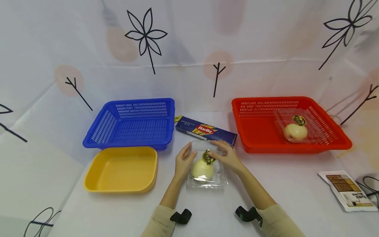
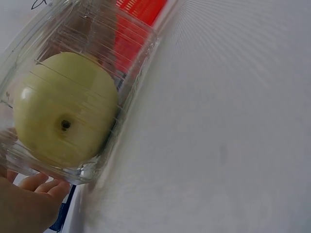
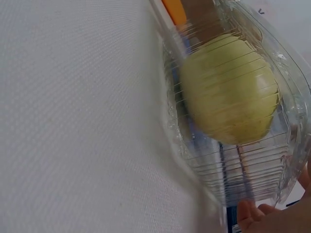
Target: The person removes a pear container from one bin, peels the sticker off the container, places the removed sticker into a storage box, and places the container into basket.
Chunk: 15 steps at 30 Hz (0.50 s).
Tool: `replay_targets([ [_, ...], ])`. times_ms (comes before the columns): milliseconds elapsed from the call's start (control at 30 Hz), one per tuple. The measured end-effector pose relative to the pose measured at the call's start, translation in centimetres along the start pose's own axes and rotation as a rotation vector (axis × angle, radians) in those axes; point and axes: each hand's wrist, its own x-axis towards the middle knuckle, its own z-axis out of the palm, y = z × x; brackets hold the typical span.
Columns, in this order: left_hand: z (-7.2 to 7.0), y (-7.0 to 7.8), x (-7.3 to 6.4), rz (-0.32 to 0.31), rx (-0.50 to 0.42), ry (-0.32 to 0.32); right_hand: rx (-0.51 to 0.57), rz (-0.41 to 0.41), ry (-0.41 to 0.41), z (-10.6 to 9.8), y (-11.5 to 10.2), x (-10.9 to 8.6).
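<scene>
A clear plastic clamshell box [image 1: 219,172] lies in front of the person, with a round pale yellow-green fruit [image 1: 202,169] inside and a black-and-yellow sticker [image 1: 208,157] on its lid. My left hand [image 1: 184,161] grips the box's far left corner, thumb on top and fingers round the edge. On the far right side my right hand [image 1: 229,158] holds it too, its thumb at the sticker. Through the ribbed plastic, the left wrist view shows the fruit [image 2: 68,109] with a small dark spot. Fingers [image 3: 250,213] curl at the box's end in the right wrist view.
Just behind the box lies a blue spaghetti carton [image 1: 217,133]. A blue basket [image 1: 130,143] and a yellow tray [image 1: 121,189] stand left. The red basket [image 1: 284,148] at right holds another boxed fruit [image 1: 296,131]. A printed pouch [image 1: 347,191] lies far right.
</scene>
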Motion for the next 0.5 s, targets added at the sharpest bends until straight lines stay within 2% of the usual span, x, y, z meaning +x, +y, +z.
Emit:
replay_targets([
  [267,-0.03,-0.12,-0.03,-0.003,0.007,0.009,0.015,-0.040,-0.019,-0.20,-0.08,-0.18],
  [500,0.05,-0.15,-0.04,-0.008,0.001,0.008,0.011,-0.006,-0.023,-0.28,-0.03,-0.43],
])
